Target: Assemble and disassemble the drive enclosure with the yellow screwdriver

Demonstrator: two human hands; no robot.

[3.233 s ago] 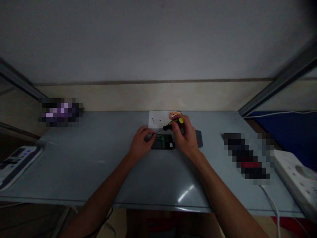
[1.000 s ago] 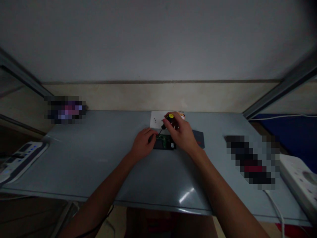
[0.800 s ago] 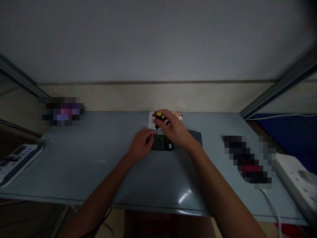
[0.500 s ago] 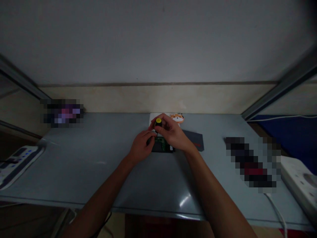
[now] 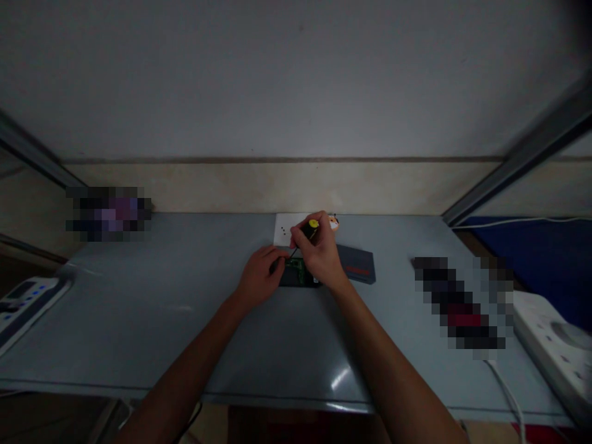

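Note:
My right hand is closed around a black screwdriver with a yellow end cap, now leaning to the right, its thin shaft pointing down-left. The tip is by the upper left part of a dark device with a green circuit board showing. My left hand is at the device's left edge, thumb and fingers brought together near the screwdriver tip; what they pinch, if anything, is too small to make out. Behind lies a white sheet with several small dark screws on it.
Right of the device lies a dark grey panel. An orange and white animal-face item sits behind my right hand. Power strips stand at the left and right edges; pixelated objects lie on both sides.
The screwdriver has tilted from nearly upright to leaning right. My right hand has turned with it, uncovering the small screws on the white sheet. The whole view has shifted slightly.

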